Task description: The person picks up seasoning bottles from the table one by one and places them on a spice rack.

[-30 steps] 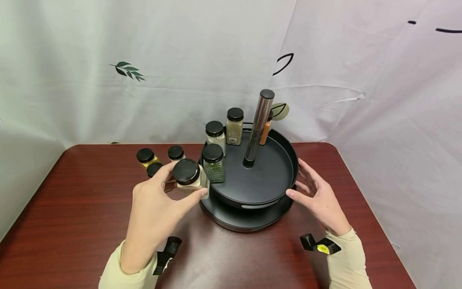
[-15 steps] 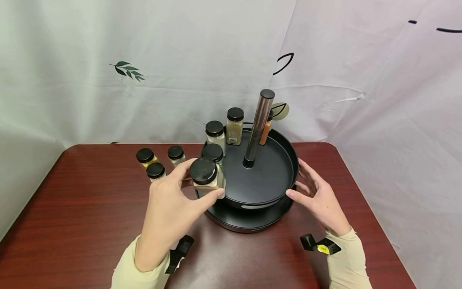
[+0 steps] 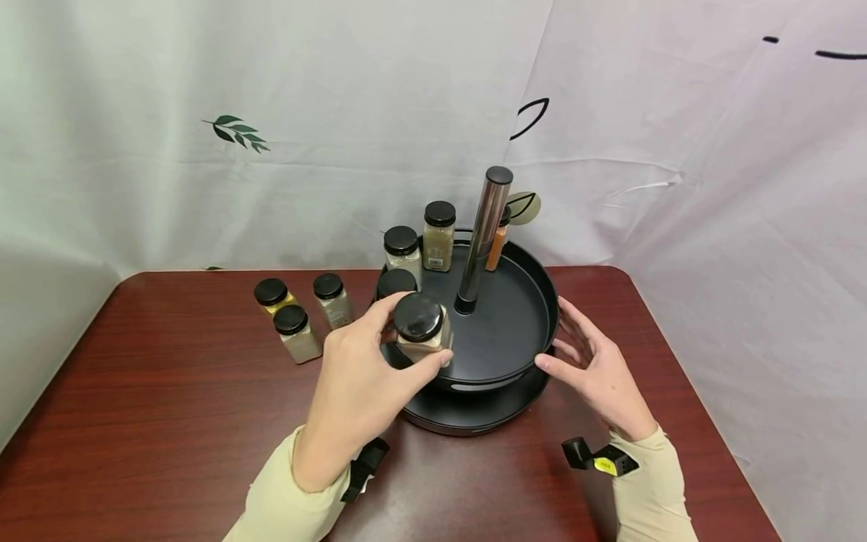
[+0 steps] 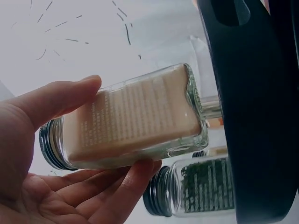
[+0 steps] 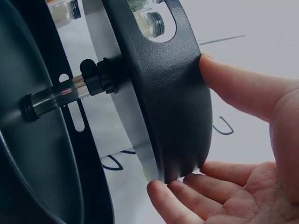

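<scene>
My left hand [image 3: 362,384] holds a black-lidded glass spice jar [image 3: 418,324] between thumb and fingertips, over the near left part of the upper tray. The left wrist view shows pale beige powder and printed text in this jar [image 4: 133,112]. Close beside it stands a jar of green herbs [image 4: 205,184], mostly hidden by my hand in the head view. My right hand [image 3: 599,376] touches the right side of the black two-tier turntable rack [image 3: 501,331]. Its thumb and spread fingers lie against the outside of the upper tray's wall [image 5: 173,107].
A metal post [image 3: 484,237] rises from the upper tray. Along the tray's far side stand a white jar [image 3: 404,263], a tan jar [image 3: 439,241] and an orange jar [image 3: 497,248]. Three more jars, one greyish [image 3: 301,346], stand on the red-brown table [image 3: 169,406] at the left.
My left hand has carried the beige jar rightward, from the tray's left edge to over the tray, covering the herb jar. My right hand has stayed against the rack.
</scene>
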The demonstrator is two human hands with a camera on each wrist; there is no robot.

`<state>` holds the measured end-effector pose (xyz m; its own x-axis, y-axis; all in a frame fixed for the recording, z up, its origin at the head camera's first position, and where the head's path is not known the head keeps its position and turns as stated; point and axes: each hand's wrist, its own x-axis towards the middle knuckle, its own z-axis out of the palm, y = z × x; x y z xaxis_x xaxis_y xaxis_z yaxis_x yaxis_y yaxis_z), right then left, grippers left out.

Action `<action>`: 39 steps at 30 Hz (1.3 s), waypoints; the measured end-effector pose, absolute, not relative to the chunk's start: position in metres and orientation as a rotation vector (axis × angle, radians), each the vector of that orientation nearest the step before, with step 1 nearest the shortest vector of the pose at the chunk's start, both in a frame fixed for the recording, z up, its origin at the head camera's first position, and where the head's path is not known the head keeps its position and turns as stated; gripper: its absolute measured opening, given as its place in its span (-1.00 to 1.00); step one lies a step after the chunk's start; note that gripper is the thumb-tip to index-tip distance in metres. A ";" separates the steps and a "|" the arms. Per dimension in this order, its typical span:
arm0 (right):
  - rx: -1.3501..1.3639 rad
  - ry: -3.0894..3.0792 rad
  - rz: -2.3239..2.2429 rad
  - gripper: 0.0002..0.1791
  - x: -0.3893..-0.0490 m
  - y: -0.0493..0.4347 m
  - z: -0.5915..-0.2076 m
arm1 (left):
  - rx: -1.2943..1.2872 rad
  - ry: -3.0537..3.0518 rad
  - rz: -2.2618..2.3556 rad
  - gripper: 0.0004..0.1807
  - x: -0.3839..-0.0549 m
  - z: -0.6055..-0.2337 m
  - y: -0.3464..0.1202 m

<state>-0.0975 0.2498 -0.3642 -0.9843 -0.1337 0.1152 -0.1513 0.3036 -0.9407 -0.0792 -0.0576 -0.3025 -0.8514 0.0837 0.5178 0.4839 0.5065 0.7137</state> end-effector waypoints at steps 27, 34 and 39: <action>0.282 -2.493 1.836 -0.05 -0.099 0.248 -0.365 | -0.479 -2.535 -1.211 -0.28 -0.093 -0.320 -0.035; 0.289 -2.493 1.831 -0.05 -0.100 0.248 -0.365 | -0.477 -2.556 -1.206 -0.27 -0.094 -0.324 -0.034; 0.294 -2.488 1.832 -0.05 -0.100 0.249 -0.366 | -0.469 -2.589 -1.203 -0.25 -0.094 -0.325 -0.033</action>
<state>-0.0997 0.2486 -0.3657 -0.9813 -0.1297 0.1423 -0.1744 0.2857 -0.9423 -0.0935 -0.0331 -0.3251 -0.9175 0.1833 0.3531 0.3880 0.6079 0.6927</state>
